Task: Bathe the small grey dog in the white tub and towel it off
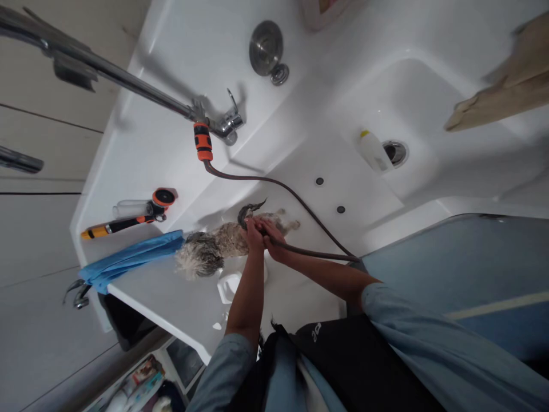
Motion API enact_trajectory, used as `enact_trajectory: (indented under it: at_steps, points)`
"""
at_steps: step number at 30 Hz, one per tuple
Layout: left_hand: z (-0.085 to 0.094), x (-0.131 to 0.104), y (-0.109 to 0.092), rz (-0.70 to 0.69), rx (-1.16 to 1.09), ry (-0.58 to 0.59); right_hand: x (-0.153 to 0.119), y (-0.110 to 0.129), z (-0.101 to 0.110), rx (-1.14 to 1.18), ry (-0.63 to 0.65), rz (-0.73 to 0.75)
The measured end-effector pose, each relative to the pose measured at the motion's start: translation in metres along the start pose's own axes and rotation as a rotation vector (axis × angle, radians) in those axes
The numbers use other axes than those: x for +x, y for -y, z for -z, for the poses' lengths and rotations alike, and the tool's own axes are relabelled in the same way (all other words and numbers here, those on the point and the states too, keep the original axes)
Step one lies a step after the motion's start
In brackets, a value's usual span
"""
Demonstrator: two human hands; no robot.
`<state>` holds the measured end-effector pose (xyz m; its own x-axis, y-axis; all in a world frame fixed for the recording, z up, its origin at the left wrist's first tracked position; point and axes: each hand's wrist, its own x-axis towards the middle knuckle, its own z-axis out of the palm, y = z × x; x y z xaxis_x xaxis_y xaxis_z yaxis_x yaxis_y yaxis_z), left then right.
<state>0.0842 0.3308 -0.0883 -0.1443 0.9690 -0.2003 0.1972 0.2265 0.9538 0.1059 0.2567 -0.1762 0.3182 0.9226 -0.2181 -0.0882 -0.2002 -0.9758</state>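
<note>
A small wet dog [229,237] with grey and pale curly fur stands in the white tub, its shaggy head towards the left. My left hand [254,236] is closed at its rear end, around the base of the dark wet tail [245,213], whose tip curls out above my fingers. Beside it, my right hand [274,240] is wrapped round a dark brown hose [315,252] near its end, close against the dog's rear. The hose's outlet is hidden by my hands. Both hands touch or nearly touch each other.
The hose loops back to an orange connector [203,142] at the chrome tap [231,120]. A blue towel [132,257] lies over the left ledge, near an orange-black spray wand [124,225]. A white bottle [376,151] lies by the drain [395,153]. A tan cloth [501,91] hangs at right.
</note>
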Motion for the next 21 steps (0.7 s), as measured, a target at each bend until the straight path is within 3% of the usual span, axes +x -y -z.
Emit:
enact_trajectory:
  at_steps: [4,6,8,12,17,21]
  points:
    - [0.000,-0.005,-0.003,0.030,0.005,-0.059,-0.004,-0.002,0.003,-0.026,-0.049,-0.097]
    - [0.001,-0.007,-0.004,0.042,0.000,-0.066,-0.005,-0.002,0.008,-0.040,-0.029,-0.068]
    - [0.001,-0.007,-0.004,0.043,-0.022,-0.052,-0.004,-0.001,0.015,-0.074,0.035,-0.002]
    - [0.001,-0.008,-0.003,0.015,-0.036,-0.027,0.006,0.006,0.036,-0.217,0.119,-0.027]
    - [-0.001,-0.010,-0.002,0.029,-0.014,0.000,0.022,0.015,0.060,-0.300,0.338,0.118]
    - [0.000,-0.013,-0.001,0.041,-0.010,0.038,0.033,0.022,0.072,-0.362,0.443,0.122]
